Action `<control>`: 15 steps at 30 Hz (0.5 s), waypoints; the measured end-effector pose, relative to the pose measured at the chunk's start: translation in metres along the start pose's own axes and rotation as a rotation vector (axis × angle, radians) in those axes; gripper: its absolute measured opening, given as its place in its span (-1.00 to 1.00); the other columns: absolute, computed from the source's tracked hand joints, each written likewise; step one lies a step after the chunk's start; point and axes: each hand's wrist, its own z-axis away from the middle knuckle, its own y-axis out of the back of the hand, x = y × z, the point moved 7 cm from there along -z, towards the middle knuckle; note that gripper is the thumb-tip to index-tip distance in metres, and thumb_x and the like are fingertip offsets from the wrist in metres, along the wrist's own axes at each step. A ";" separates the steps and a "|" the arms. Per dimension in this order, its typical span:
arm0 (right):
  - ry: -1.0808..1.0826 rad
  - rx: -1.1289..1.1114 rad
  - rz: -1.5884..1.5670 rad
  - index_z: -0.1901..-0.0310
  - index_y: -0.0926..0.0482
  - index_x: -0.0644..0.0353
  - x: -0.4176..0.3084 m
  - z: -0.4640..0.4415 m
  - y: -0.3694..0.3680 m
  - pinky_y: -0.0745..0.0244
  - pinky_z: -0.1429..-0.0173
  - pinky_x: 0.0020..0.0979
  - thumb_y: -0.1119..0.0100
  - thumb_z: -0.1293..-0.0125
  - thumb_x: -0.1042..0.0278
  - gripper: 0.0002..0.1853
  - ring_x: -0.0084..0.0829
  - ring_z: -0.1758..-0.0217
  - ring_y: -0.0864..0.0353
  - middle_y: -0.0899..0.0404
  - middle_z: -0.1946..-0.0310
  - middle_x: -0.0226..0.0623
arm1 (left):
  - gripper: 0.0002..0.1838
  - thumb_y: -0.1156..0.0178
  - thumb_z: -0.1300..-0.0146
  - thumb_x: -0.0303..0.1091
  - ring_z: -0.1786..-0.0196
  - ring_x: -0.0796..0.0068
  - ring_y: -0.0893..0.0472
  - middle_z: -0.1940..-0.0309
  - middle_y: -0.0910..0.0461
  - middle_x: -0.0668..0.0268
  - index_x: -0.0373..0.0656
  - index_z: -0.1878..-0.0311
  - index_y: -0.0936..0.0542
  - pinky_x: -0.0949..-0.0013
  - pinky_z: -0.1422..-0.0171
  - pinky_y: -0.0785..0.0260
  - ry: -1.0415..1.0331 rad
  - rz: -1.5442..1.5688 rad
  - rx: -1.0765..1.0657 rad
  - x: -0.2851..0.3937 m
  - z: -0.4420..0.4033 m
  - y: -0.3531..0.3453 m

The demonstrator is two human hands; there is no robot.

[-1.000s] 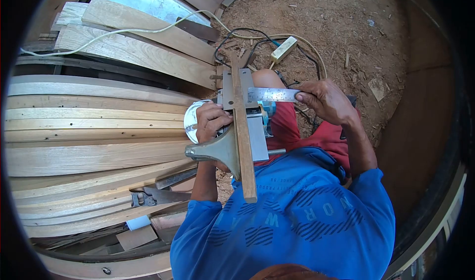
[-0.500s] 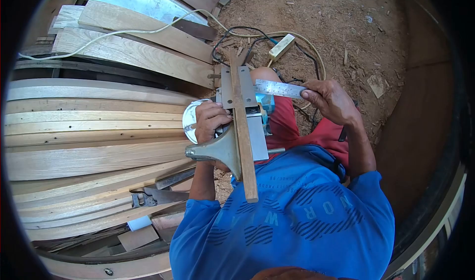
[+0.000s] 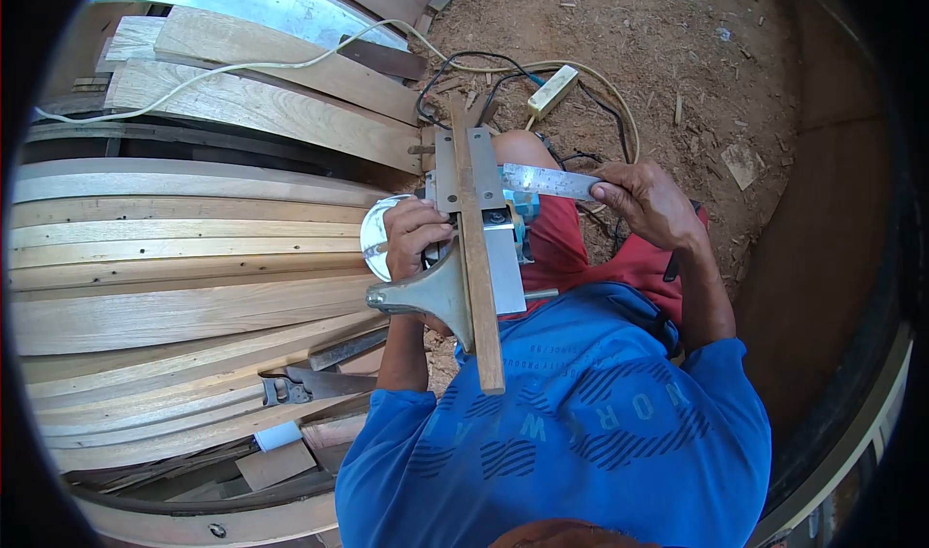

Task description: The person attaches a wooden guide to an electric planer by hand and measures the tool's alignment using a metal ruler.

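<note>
An upturned electric planer (image 3: 506, 267), with flat metal plates and a teal casing, sits over my lap. Along its top lies a narrow wooden strip (image 3: 474, 248), its near end reaching over my shirt. My left hand (image 3: 414, 233) is closed round the planer's left side, fingertips by the strip's edge; its thumb is hidden. Just below that hand, a grey metal guide (image 3: 431, 299) flares against the strip. Between the thumb and fingers of my right hand (image 3: 650, 201) is a steel ruler (image 3: 547, 181), whose far end comes up to the planer's right edge.
Stacked boards (image 3: 184, 243) fill the left side, with a handsaw (image 3: 314, 385) lying on them. A pale cord (image 3: 223, 64) crosses the upper boards. On the shaving-strewn ground (image 3: 668, 54) lies a power strip (image 3: 554, 91) with dark cables. A brown panel (image 3: 832, 209) stands at right.
The view has shifted slightly. Both hands keep their hold, and the ruler stays beside the planer with hardly any movement.
</note>
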 end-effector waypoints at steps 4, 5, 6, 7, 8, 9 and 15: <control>0.005 0.010 -0.028 0.04 -0.71 0.25 0.001 0.002 0.000 -0.45 0.18 -0.02 -0.17 -0.59 0.15 -0.69 0.06 0.35 -0.61 -0.58 0.45 -0.02 | -0.52 -0.51 -0.06 -0.03 -0.19 0.03 -0.59 0.02 -0.63 0.18 -0.08 0.02 -0.67 -0.14 -0.44 -0.39 -0.021 0.013 0.003 -0.004 0.008 0.001; 0.030 0.017 -0.012 0.06 -0.71 0.25 0.001 0.002 -0.001 -0.45 0.18 -0.02 -0.18 -0.58 0.15 -0.69 0.07 0.34 -0.61 -0.58 0.45 -0.02 | -0.54 -0.51 -0.06 -0.06 -0.19 0.03 -0.59 0.00 -0.63 0.18 -0.08 0.02 -0.69 -0.14 -0.44 -0.40 -0.022 -0.053 -0.026 -0.008 0.011 0.002; 0.055 0.024 0.005 0.07 -0.70 0.25 0.002 0.003 -0.001 -0.45 0.18 -0.01 -0.18 -0.58 0.14 -0.69 0.09 0.34 -0.61 -0.58 0.45 -0.01 | -0.56 -0.51 -0.06 -0.09 -0.20 0.03 -0.59 -0.01 -0.62 0.17 -0.07 0.02 -0.70 -0.14 -0.43 -0.41 -0.023 -0.120 -0.054 -0.008 0.010 0.002; 0.082 0.032 0.020 0.09 -0.70 0.25 0.001 0.003 -0.002 -0.45 0.18 0.00 -0.19 -0.58 0.14 -0.70 0.11 0.34 -0.61 -0.59 0.44 -0.01 | -0.58 -0.50 -0.07 -0.12 -0.20 0.04 -0.60 -0.01 -0.61 0.17 -0.07 0.02 -0.71 -0.14 -0.43 -0.42 -0.003 -0.126 -0.063 -0.008 0.009 0.003; 0.072 0.019 0.049 0.09 -0.70 0.24 0.001 0.003 -0.002 -0.45 0.17 0.01 -0.19 -0.58 0.13 -0.69 0.12 0.32 -0.63 -0.60 0.43 0.00 | -0.60 -0.50 -0.08 -0.15 -0.20 0.04 -0.60 -0.01 -0.60 0.16 -0.07 0.02 -0.73 -0.14 -0.44 -0.42 0.017 -0.131 -0.072 -0.007 0.007 0.003; 0.062 0.007 0.077 0.09 -0.70 0.23 0.001 0.003 -0.002 -0.46 0.17 0.02 -0.20 -0.57 0.12 -0.69 0.13 0.30 -0.64 -0.61 0.42 0.01 | -0.62 -0.49 -0.09 -0.18 -0.21 0.05 -0.60 -0.02 -0.60 0.15 -0.07 0.02 -0.74 -0.14 -0.44 -0.43 0.037 -0.136 -0.081 -0.006 0.005 0.003; 0.084 0.052 0.149 0.04 -0.73 0.15 -0.003 -0.003 -0.005 -0.48 0.12 0.08 -0.19 -0.57 0.09 -0.70 0.15 0.20 -0.70 -0.69 0.34 0.03 | -0.62 -0.44 -0.13 -0.18 -0.19 0.06 -0.62 0.02 -0.61 0.14 -0.16 0.03 -0.75 -0.12 -0.48 -0.42 0.075 -0.122 -0.095 -0.018 0.001 0.001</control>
